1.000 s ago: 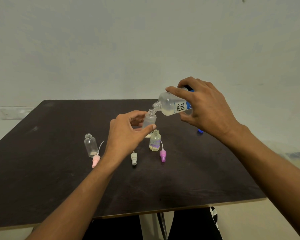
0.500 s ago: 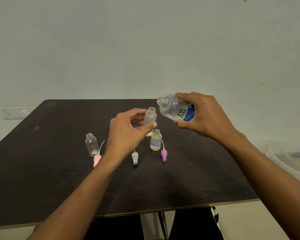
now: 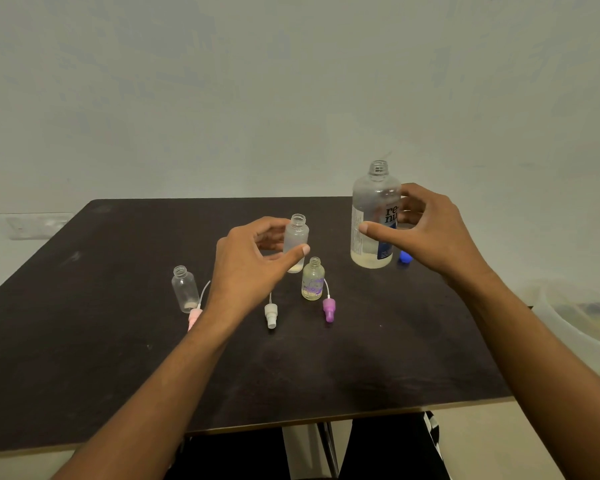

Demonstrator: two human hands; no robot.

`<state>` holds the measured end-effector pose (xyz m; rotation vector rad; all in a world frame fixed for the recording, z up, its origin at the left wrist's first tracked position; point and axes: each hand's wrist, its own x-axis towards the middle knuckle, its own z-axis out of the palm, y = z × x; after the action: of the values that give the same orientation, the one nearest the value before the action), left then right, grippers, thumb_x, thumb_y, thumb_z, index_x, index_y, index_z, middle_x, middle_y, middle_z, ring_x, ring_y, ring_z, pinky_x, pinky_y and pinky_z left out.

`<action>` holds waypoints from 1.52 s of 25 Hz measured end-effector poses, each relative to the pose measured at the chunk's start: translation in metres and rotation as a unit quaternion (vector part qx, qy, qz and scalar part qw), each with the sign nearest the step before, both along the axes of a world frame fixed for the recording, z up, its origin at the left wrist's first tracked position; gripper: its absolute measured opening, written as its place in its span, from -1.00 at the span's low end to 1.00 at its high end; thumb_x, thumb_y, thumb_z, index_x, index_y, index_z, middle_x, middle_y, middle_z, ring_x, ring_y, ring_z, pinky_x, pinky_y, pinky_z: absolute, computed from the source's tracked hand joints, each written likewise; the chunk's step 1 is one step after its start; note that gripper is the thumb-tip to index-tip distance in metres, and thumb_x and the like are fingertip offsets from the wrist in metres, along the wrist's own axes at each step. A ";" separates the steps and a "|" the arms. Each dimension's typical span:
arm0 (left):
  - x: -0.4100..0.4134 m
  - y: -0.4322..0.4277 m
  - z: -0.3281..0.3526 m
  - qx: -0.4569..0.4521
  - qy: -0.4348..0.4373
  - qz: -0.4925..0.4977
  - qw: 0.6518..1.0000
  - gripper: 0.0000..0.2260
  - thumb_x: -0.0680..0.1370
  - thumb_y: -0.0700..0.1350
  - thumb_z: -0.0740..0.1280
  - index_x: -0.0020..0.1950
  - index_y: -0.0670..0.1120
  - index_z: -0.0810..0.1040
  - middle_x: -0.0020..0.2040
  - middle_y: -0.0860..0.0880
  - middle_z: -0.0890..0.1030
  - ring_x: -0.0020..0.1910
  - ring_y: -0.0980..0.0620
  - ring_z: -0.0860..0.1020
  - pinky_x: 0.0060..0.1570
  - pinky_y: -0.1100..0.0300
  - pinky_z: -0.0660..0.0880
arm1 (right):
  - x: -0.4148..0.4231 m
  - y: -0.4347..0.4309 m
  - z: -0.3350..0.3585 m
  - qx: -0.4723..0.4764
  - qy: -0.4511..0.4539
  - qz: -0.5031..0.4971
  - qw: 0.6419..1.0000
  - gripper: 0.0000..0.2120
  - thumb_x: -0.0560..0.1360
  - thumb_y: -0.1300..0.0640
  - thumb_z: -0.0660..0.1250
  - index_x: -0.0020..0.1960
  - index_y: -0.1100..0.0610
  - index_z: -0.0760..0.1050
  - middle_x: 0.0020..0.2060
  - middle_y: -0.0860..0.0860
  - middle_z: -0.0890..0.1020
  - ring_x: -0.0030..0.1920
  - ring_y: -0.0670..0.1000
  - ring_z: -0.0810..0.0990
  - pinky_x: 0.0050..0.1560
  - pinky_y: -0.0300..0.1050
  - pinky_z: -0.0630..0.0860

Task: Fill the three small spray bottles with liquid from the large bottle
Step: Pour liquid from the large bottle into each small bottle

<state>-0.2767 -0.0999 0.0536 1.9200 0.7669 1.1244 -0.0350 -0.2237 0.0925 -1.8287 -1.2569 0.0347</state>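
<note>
My left hand [image 3: 253, 265] pinches a small clear spray bottle [image 3: 297, 237], uncapped and upright, just over the dark table [image 3: 84, 341]. My right hand [image 3: 430, 233] wraps around the large clear bottle [image 3: 373, 209], which stands upright and uncapped on the table with a little liquid at its bottom. A second small bottle [image 3: 313, 280], with yellowish liquid and a purple print, stands in front. A third small bottle [image 3: 184, 289] stands at the left, nearly empty. Three spray caps lie on the table: pink [image 3: 194, 317], white [image 3: 271, 315] and purple [image 3: 328, 308].
A blue cap [image 3: 405, 256] lies behind the large bottle, partly hidden by my right hand. A translucent plastic tub [image 3: 586, 320] sits off the table's right edge. A wall socket [image 3: 35, 225] is at the far left. My legs show below the table's front edge.
My right hand has swung the large bottle from its tipped pouring position to upright and moved it right, down onto the table. My left hand still holds the small bottle in place.
</note>
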 end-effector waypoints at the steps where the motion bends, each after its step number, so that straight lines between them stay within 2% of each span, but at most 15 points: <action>1: 0.000 0.001 0.000 0.000 0.001 0.001 1.000 -0.73 0.42 -0.02 0.64 0.08 0.15 0.71 -0.08 0.25 0.73 -0.05 0.32 0.68 -0.04 0.46 0.57 | 0.000 -0.001 0.000 0.001 0.005 0.000 1.000 -0.33 0.34 -0.23 0.61 0.37 -0.03 0.55 0.13 -0.13 0.66 0.01 -0.21 0.63 -0.06 -0.44 0.44; 4: 0.000 0.002 -0.002 -0.001 0.002 0.005 1.000 -0.73 0.42 -0.02 0.64 0.09 0.11 0.73 -0.07 0.24 0.74 -0.04 0.32 0.68 -0.03 0.44 0.58 | 0.000 -0.004 0.000 0.007 0.018 0.001 1.000 -0.35 0.33 -0.20 0.63 0.34 -0.03 0.56 0.13 -0.12 0.68 0.01 -0.28 0.62 -0.05 -0.43 0.46; 8: -0.001 0.004 -0.006 -0.003 0.007 0.011 1.000 -0.73 0.42 -0.02 0.64 0.08 0.12 0.72 -0.08 0.23 0.73 -0.06 0.32 0.68 -0.04 0.45 0.58 | 0.002 -0.006 0.000 0.011 0.022 0.004 1.000 -0.24 0.27 -0.35 0.55 0.37 -0.06 0.53 0.24 -0.06 0.68 0.15 -0.06 0.65 -0.18 -0.27 0.56; 10: -0.003 0.009 -0.011 -0.002 0.011 0.016 1.000 -0.72 0.41 -0.02 0.64 0.09 0.10 0.72 -0.07 0.21 0.74 -0.05 0.30 0.69 -0.03 0.42 0.59 | 0.003 -0.007 -0.001 0.013 0.025 0.003 1.000 -0.23 0.25 -0.37 0.53 0.37 -0.07 0.52 0.26 -0.06 0.67 0.19 -0.04 0.64 -0.21 -0.24 0.57; 14: -0.010 0.024 -0.026 -0.007 0.039 0.039 0.998 -0.70 0.43 -0.07 0.63 0.13 0.03 0.72 -0.06 0.17 0.73 -0.05 0.29 0.69 -0.03 0.43 0.60 | 0.006 -0.010 -0.004 0.021 0.028 0.000 0.999 -0.21 0.25 -0.36 0.53 0.38 -0.03 0.53 0.25 -0.05 0.68 0.18 -0.03 0.65 -0.04 -0.32 0.54; 18: -0.016 0.037 -0.042 -0.013 0.093 0.070 0.993 -0.71 0.45 -0.10 0.61 0.15 0.01 0.70 -0.08 0.18 0.70 -0.11 0.32 0.65 -0.09 0.56 0.52 | 0.009 -0.010 -0.008 0.013 0.020 0.000 1.000 -0.15 0.24 -0.39 0.50 0.42 0.01 0.52 0.28 -0.02 0.67 0.21 0.01 0.65 0.18 -0.19 0.54; 22: -0.016 0.045 -0.058 -0.018 0.156 0.088 0.984 -0.71 0.47 -0.12 0.60 0.17 -0.02 0.69 -0.12 0.16 0.67 -0.15 0.35 0.59 -0.20 0.64 0.41 | 0.007 -0.011 -0.009 0.008 0.023 0.007 1.000 -0.16 0.24 -0.38 0.50 0.41 0.00 0.52 0.27 -0.04 0.67 0.20 -0.03 0.64 0.15 -0.25 0.50; 26: -0.016 0.051 -0.071 -0.030 0.187 0.095 0.977 -0.70 0.47 -0.10 0.59 0.18 -0.01 0.68 -0.14 0.20 0.65 -0.16 0.33 0.61 -0.18 0.59 0.39 | 0.009 -0.012 -0.010 0.004 0.025 0.008 1.000 -0.29 0.32 -0.24 0.60 0.39 -0.01 0.53 0.23 -0.06 0.68 0.20 -0.03 0.65 0.15 -0.29 0.50; 29: -0.015 0.054 -0.075 -0.038 0.192 0.095 0.976 -0.68 0.47 -0.09 0.59 0.21 -0.04 0.67 -0.08 0.14 0.67 -0.11 0.24 0.63 -0.08 0.48 0.43 | 0.011 -0.015 -0.009 0.005 0.017 0.007 1.000 -0.26 0.31 -0.25 0.59 0.40 0.00 0.53 0.26 -0.04 0.68 0.23 0.00 0.65 0.28 -0.11 0.58; 32: -0.015 0.053 -0.077 -0.046 0.199 0.093 0.975 -0.68 0.49 -0.10 0.58 0.22 -0.04 0.65 -0.06 0.13 0.67 -0.11 0.27 0.61 -0.11 0.53 0.39 | 0.013 -0.017 -0.010 0.014 0.014 0.006 1.000 -0.31 0.35 -0.17 0.63 0.40 0.00 0.54 0.27 -0.02 0.68 0.26 0.03 0.66 0.36 0.09 0.59; 35: -0.015 0.053 -0.081 -0.051 0.199 0.092 0.974 -0.66 0.49 -0.10 0.58 0.24 -0.05 0.65 -0.04 0.13 0.69 -0.08 0.25 0.63 -0.11 0.54 0.39 | 0.012 -0.018 -0.011 0.020 0.012 0.003 1.000 -0.29 0.33 -0.21 0.62 0.41 0.00 0.54 0.28 -0.02 0.68 0.27 0.05 0.66 0.37 0.13 0.59; 38: -0.015 0.054 -0.082 -0.053 0.199 0.088 0.975 -0.63 0.49 -0.09 0.58 0.27 -0.06 0.65 0.03 0.08 0.72 -0.01 0.19 0.66 0.00 0.44 0.47 | 0.011 -0.018 -0.012 0.020 0.011 -0.002 1.000 -0.26 0.32 -0.26 0.59 0.41 0.00 0.53 0.29 -0.01 0.67 0.28 0.05 0.66 0.37 0.11 0.59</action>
<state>-0.2921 -0.0463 -0.0282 2.0429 1.2104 0.7848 -0.0239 -0.2419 0.0804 -1.7921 -1.2310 0.0284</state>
